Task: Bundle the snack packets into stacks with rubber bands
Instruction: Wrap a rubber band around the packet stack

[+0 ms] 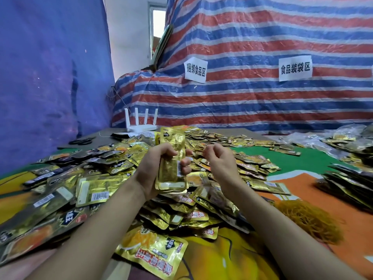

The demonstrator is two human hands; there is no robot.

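Here, the left hand (pixel 155 169) grips a packet stack (pixel 172 142), long axis upright. The right hand (pixel 220 160), fingers curled, hovers just right of it; its hold is unclear.

The left hand (pixel 159 168) covers the middle of the stack of snack packets (pixel 172 150) it grips, so the number of packets in it cannot be told. The right hand (pixel 220 160) curls its fingers away from the camera; whether they pinch anything is hidden. The heap of rubber bands (pixel 308 219) blurs into one orange-brown tangle. The loose packets (pixel 40 229) at lower left are smeared and cut by the edge. The pile hides much of the desk (pixel 107 136) and the foot of the router (pixel 141 128). A third paper sign (pixel 372 75) is cut off at the right edge
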